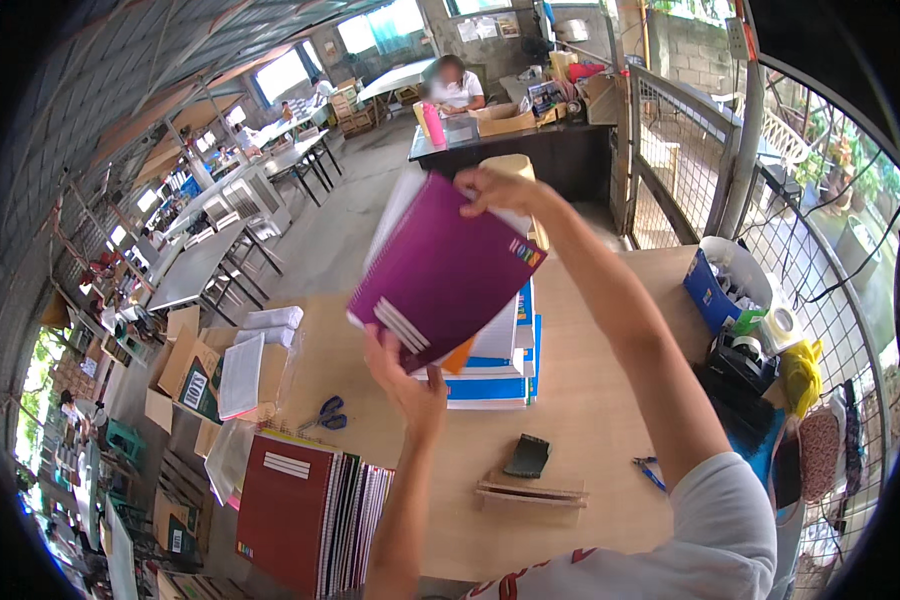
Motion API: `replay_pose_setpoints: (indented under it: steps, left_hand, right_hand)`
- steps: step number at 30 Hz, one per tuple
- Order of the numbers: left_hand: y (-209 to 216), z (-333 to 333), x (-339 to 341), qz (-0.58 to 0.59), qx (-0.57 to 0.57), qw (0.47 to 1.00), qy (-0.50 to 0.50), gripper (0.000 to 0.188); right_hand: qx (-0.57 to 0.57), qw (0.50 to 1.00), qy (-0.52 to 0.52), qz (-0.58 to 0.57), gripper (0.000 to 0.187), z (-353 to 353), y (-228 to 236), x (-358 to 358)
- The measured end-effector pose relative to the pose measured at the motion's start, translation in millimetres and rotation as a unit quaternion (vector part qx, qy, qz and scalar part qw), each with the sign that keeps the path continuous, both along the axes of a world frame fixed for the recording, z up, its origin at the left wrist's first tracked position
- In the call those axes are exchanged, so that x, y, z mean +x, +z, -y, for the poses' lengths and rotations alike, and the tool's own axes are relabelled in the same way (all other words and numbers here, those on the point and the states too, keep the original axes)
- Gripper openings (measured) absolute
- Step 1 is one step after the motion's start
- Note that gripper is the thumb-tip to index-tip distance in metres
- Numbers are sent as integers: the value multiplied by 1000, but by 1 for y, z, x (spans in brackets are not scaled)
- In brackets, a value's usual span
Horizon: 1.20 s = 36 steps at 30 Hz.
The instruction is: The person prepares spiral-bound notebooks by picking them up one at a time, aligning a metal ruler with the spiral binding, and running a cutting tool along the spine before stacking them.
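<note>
A purple spiral notebook (448,270) is held up tilted over the table, with white pages showing behind its left edge. My left hand (407,385) grips its lower edge, and my right hand (502,192) is closed on its top right edge. Part of an orange sheet or cover (458,356) peeks out below it. Behind and under it stands a pile of blue and white books (490,388), partly hidden by the notebook. To the left of my left forearm, a stack of spiral notebooks (285,500) has a dark red cover facing up.
Blue scissors (327,413), a dark green piece (529,456), a thin wooden strip (532,493) and blue-handled pliers (650,472) lie on the table (610,410). At right sit a blue container (712,290) and a tape dispenser (742,358). Cardboard boxes (185,365) stand left. A person (457,92) sits beyond.
</note>
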State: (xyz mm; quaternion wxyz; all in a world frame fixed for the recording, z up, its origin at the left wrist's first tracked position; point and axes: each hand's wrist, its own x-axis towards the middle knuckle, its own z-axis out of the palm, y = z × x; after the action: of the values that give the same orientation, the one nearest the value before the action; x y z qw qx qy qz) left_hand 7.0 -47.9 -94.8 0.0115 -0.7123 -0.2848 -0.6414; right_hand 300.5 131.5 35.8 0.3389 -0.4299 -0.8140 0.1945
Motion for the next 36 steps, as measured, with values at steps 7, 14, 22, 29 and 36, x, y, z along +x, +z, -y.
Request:
replay_pose_setpoints:
  steps: [7, 14, 22, 29, 36]
  left_hand:
    - [8, -29, -27, 37, -272, 961, 22, 46]
    - [-14, -53, -38, 141, -283, 941, -118, 36]
    - [50, -4, -1, -114, -69, 991, -9, 44]
    - [40, 12, 127, -431, 13, 899, -81, 49]
    - [-122, 33, 222, -507, -267, 796, -196, 66]
  right_hand:
    - [-73, 941, 55, -325, 42, 106, 66, -14]
    - [-266, 813, 9, -518, 35, 112, -29, -6]
    - [-141, 735, 50, -662, 18, 129, -41, 45]
    - [16, 682, 15, -731, 20, 207, -57, 94]
    - [77, 652, -150, -740, 49, 400, -107, 136]
